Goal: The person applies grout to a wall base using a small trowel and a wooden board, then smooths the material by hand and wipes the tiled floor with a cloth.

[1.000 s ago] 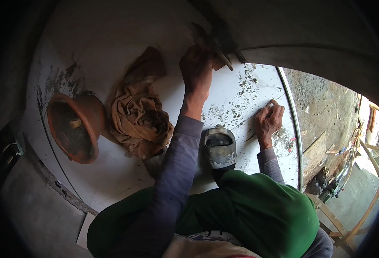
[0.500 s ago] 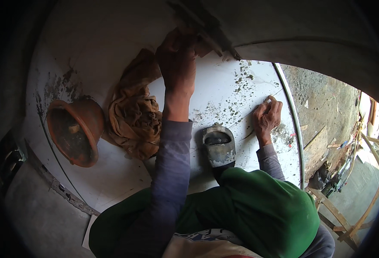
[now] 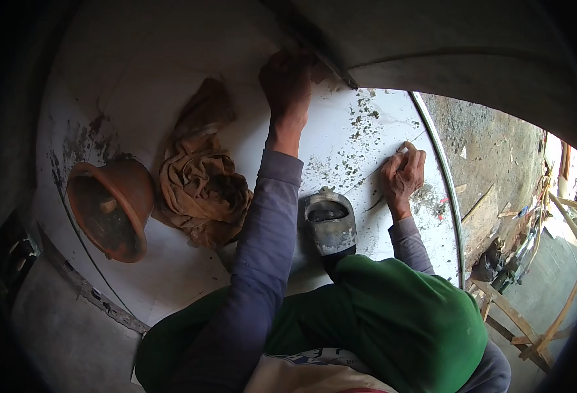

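Note:
My left hand (image 3: 286, 85) reaches to the dark upper edge of a white surface (image 3: 327, 157), fingers closed round something brownish in shadow, beside a dark straight strip (image 3: 333, 69). My right hand (image 3: 403, 173) rests at the right of the white surface, fingers curled, a small pale stick (image 3: 403, 148) pinched at their tips. Left of my left forearm lies a crumpled brown cloth (image 3: 200, 187). Farther left stands an orange tub (image 3: 137, 190), dirty inside. Between my forearms is a worn, dirty sandal (image 3: 331, 232) on a foot. Dark crumbs speckle the surface above it.
A dark grey panel (image 3: 465, 46) overhangs the top right. Beyond the metal-edged right side are rough dirty ground (image 3: 498, 144), wooden strips (image 3: 544, 334) and dark rubbish (image 3: 491, 262). At lower left is a grey floor (image 3: 59, 314) with a broken edge.
My left hand moved left, then back a little to the right, staying by the dark strip, which is now less visible in shadow. My right hand stays curled in about the same place.

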`<state>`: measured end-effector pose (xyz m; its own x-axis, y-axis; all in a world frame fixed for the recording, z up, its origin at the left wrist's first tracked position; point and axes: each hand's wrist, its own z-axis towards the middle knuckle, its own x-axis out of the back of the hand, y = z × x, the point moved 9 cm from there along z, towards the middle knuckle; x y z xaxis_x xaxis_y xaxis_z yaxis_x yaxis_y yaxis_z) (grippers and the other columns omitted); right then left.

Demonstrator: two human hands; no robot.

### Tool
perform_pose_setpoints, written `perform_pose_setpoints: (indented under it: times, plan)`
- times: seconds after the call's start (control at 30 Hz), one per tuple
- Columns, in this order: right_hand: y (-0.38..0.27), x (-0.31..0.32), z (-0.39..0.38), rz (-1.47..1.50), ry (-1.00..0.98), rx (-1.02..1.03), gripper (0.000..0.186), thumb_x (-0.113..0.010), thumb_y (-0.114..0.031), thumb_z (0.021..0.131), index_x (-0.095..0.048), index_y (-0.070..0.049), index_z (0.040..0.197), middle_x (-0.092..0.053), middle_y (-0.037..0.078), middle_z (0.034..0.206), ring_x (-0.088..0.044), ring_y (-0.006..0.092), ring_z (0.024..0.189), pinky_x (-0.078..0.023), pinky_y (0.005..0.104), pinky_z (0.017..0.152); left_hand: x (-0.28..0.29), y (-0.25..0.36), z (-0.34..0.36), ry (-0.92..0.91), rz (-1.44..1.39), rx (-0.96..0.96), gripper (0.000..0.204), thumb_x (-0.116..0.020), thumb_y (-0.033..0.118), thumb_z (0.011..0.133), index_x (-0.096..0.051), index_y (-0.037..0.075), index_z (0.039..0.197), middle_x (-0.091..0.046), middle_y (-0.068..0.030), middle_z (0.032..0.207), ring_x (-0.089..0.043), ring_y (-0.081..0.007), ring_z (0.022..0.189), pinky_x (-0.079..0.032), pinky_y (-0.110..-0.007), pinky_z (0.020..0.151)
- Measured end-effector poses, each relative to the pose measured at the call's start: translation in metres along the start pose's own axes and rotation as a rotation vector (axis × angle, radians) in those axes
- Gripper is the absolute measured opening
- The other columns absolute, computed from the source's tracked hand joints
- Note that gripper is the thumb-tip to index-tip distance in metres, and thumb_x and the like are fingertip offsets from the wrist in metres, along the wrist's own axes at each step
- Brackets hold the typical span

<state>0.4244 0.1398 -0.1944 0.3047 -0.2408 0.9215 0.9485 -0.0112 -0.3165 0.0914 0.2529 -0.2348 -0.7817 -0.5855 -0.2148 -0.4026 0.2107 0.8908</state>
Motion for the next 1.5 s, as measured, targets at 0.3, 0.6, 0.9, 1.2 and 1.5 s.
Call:
perform_pose_setpoints:
  times: [0.3, 0.6, 0.9, 1.2, 1.5]
  plan:
    - [-0.008, 0.0, 0.001, 0.018, 0.014, 0.04, 0.032, -0.061, -0.001, 0.092, -0.067, -0.004, 0.124, -0.052, 0.009, 0.09, -0.054, 0.0241, 0.071, -0.046, 0.0415, 0.064, 0.016, 0.041, 0.053, -0.03, -0.182, -0.052, 0.01, -0.073, 0.004, 0.096, -0.078, 0.0, 0.105, -0.075, -0.0058, 0.102, -0.071, -0.0148, 0.09, -0.06, -0.033, 0.078]
    - [0.004, -0.004, -0.001, -0.031, -0.06, -0.026, 0.039, -0.062, -0.002, 0.087, -0.065, -0.009, 0.125, -0.056, 0.011, 0.096, -0.062, 0.0301, 0.081, -0.053, 0.0444, 0.069, 0.04, 0.043, 0.068, -0.014, 0.142, -0.125, 0.018, -0.071, 0.005, 0.098, -0.08, -0.001, 0.113, -0.077, -0.0078, 0.101, -0.072, -0.015, 0.089, -0.061, -0.032, 0.08]
    - [0.007, -0.003, 0.0, -0.022, -0.069, -0.028, 0.037, -0.06, -0.001, 0.089, -0.064, -0.005, 0.126, -0.057, 0.012, 0.097, -0.062, 0.0311, 0.081, -0.052, 0.0448, 0.07, 0.01, 0.101, 0.098, -0.135, 0.403, -0.659, 0.026, -0.083, 0.014, 0.088, -0.079, -0.003, 0.107, -0.078, -0.008, 0.097, -0.075, -0.0169, 0.085, -0.062, -0.033, 0.079]
    - [-0.009, -0.002, 0.002, -0.014, -0.066, 0.0, 0.038, -0.059, -0.001, 0.09, -0.064, -0.006, 0.127, -0.056, 0.013, 0.096, -0.061, 0.0332, 0.079, -0.051, 0.0456, 0.07, 0.039, 0.084, 0.094, -0.072, 0.24, -0.207, 0.027, -0.083, 0.012, 0.093, -0.077, -0.005, 0.113, -0.079, -0.0085, 0.098, -0.074, -0.014, 0.085, -0.062, -0.031, 0.078]
    - [-0.009, -0.002, 0.001, -0.003, -0.028, 0.031, 0.03, -0.056, -0.003, 0.094, -0.066, -0.003, 0.122, -0.056, 0.011, 0.094, -0.054, 0.0268, 0.072, -0.046, 0.0431, 0.067, 0.01, 0.029, 0.032, -0.068, 0.41, -0.284, 0.019, -0.076, 0.011, 0.096, -0.078, -0.001, 0.111, -0.078, -0.0051, 0.09, -0.07, -0.0102, 0.08, -0.056, -0.03, 0.07]
